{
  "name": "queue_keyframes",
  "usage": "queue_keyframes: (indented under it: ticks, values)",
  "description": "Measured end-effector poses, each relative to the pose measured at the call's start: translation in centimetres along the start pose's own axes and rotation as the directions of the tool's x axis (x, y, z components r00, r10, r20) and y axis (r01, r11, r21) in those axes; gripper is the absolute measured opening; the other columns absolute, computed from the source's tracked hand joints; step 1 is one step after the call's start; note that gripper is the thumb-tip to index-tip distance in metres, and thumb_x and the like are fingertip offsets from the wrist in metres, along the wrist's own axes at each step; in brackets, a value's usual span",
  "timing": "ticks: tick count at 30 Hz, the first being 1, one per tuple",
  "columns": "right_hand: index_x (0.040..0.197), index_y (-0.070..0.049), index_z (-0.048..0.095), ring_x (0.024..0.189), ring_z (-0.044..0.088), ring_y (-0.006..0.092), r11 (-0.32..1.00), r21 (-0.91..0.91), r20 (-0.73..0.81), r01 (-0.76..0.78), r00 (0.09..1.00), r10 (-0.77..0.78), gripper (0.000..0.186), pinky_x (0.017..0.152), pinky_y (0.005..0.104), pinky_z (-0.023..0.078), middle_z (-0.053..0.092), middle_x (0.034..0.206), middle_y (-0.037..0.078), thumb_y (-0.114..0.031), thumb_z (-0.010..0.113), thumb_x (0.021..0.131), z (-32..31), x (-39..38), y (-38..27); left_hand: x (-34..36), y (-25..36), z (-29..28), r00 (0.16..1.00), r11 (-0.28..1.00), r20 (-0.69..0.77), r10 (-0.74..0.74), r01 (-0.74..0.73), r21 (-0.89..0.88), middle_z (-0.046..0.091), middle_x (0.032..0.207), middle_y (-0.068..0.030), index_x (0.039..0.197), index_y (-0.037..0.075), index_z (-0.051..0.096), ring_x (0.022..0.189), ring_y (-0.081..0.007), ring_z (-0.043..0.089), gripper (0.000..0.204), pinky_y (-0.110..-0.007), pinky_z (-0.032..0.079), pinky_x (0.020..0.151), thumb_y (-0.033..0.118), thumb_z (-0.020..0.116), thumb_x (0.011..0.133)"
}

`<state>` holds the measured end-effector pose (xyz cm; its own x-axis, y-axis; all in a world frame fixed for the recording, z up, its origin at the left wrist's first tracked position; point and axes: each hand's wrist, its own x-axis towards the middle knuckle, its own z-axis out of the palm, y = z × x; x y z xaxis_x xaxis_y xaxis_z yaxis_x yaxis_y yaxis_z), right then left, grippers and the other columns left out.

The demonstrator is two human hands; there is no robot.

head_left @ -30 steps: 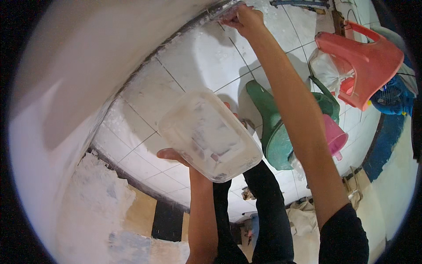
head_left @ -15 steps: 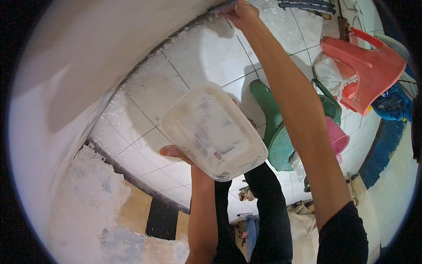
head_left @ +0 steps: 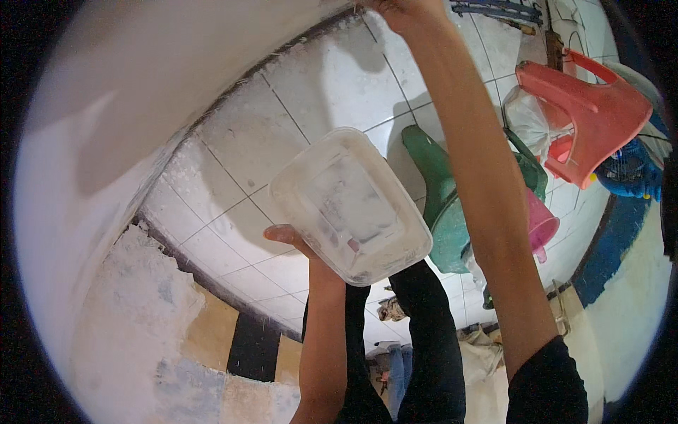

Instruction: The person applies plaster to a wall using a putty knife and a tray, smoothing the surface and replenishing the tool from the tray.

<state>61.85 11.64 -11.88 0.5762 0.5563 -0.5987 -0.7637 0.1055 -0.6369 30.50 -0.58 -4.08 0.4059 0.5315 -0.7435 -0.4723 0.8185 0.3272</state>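
Observation:
My left hand [head_left: 293, 240] holds up a translucent rectangular plastic tub [head_left: 351, 205] from beneath. Its thumb sticks out at the near left side; the other fingers are hidden under the base. Whitish residue coats the tub's inside, with a small reddish patch near its near end. My right arm reaches far forward to the wall's foot, and my right hand [head_left: 404, 13] is cut by the upper edge of the picture. Its fingers look curled by the wall, but what they grip is out of sight. The pale wall [head_left: 176, 78] rises at the left.
Dusty white floor tiles [head_left: 247, 155] lie below. On the right are a green plastic piece [head_left: 432, 169], a pink container [head_left: 542, 220], a red plastic stool [head_left: 600, 106], a tied white plastic bag [head_left: 530, 124] and a blue object [head_left: 628, 169]. A patchy, peeling surface [head_left: 134, 311] spans the lower left.
My right hand has moved slightly right and farther up, partly out of the picture. The tub in my left hand has shifted a little to the right and up.

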Motion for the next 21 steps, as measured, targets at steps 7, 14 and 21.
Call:
queue_keyframes:
  ticks: [7, 14, 21]
  values:
    - [0.091, 0.004, 0.057, 0.077, 0.066, 0.0245, 0.981, -0.047, -0.066, 0.187, 0.98, -0.19, 0.017, 0.069, 0.0383, 0.059, 0.064, 0.088, 0.017, -0.007, 0.045, 0.094, -0.6, -13.2, -6.8, 0.1, -0.4, 0.7, 0.972, 0.967, 0.213, -0.098, 0.144, -0.212, 0.028, 0.149, -0.0308, 0.151, 0.008, 0.019, 0.13, -0.0511, 0.039, 0.146, -0.071, 0.033, 0.103, 0.095, 0.058, 0.041]
    - [0.088, 0.004, 0.058, 0.064, 0.065, 0.0276, 0.947, -0.273, -0.231, 0.168, 0.944, -0.234, 0.012, 0.054, 0.042, 0.057, 0.064, 0.079, 0.018, -0.006, 0.05, 0.088, -13.5, 9.1, -0.5, 0.7, -1.4, 1.5, 0.96, 0.968, 0.229, -0.161, 0.199, -0.155, 0.028, 0.149, -0.0306, 0.151, 0.009, 0.019, 0.129, -0.0526, 0.038, 0.146, -0.071, 0.031, 0.104, 0.093, 0.062, 0.041]
    - [0.088, 0.004, 0.059, 0.07, 0.064, 0.0295, 0.979, -0.074, 0.008, 0.192, 0.981, -0.192, 0.016, 0.06, 0.0443, 0.057, 0.063, 0.079, 0.018, -0.002, 0.045, 0.086, -8.6, 0.5, -7.9, 0.6, 0.0, 0.7, 0.964, 0.977, 0.211, -0.164, 0.188, -0.101, 0.029, 0.149, -0.0312, 0.151, 0.008, 0.019, 0.128, -0.0533, 0.038, 0.145, -0.071, 0.032, 0.103, 0.091, 0.065, 0.041]
